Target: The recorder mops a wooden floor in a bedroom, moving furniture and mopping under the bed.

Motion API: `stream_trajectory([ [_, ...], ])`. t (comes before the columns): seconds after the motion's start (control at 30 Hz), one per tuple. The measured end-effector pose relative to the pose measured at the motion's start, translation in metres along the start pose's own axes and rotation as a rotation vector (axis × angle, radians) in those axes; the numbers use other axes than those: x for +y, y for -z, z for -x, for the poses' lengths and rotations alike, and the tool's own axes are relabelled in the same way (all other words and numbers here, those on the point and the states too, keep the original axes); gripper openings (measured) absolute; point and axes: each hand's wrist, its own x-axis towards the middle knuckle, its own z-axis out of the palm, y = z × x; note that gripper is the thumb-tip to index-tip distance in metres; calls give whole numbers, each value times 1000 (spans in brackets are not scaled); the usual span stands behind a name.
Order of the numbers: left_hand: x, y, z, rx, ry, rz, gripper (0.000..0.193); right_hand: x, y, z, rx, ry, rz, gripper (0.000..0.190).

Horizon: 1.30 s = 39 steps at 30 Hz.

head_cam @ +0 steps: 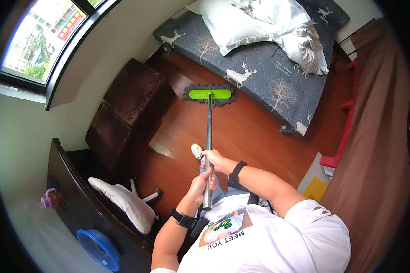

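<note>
Both my hands are wrapped around the grey metal handle (pixel 209 133) of a flat dust mop. My left hand (pixel 201 186) grips it low, close to the handle's end by my shirt. Just above, my right hand (pixel 214 161) holds the same handle. At the far end, the mop's green plate (pixel 210 94) sits on a head of grey fringe (pixel 225 101). The mop head appears over the reddish-brown wooden floor (pixel 246 136), beside the edge of a bed; whether it touches the floor I cannot tell.
A bed with a grey deer-print cover (pixel 256 75) holds white bedding (pixel 239 29). On the left are dark brown padded seats (pixel 133 92), a dark desk (pixel 85 218), a chair with a white cover (pixel 123 204) and a blue basin (pixel 99 250). A brown curtain (pixel 379 136) hangs right.
</note>
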Motion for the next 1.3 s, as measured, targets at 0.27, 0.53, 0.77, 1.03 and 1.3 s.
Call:
stream_trajectory([
  [0.27, 138, -23, 30, -101, -30, -286, 17, -71, -92, -31, 4, 115, -90, 16],
  [0.53, 236, -57, 14, -150, -134, -232, 21, -169, -156, -63, 27, 201, -24, 24],
  [0.77, 319, -112, -58, 14, -295, 23, 22, -290, -185, -137, -98, 228, 223, 25],
  [1.03, 331, -153, -83, 235, -231, 63, 30, -344, -174, -163, -127, 111, 622, 25],
  [1.3, 316, -161, -31, 252, -27, 75, 32, -314, -170, -128, -49, 83, 851, 47],
])
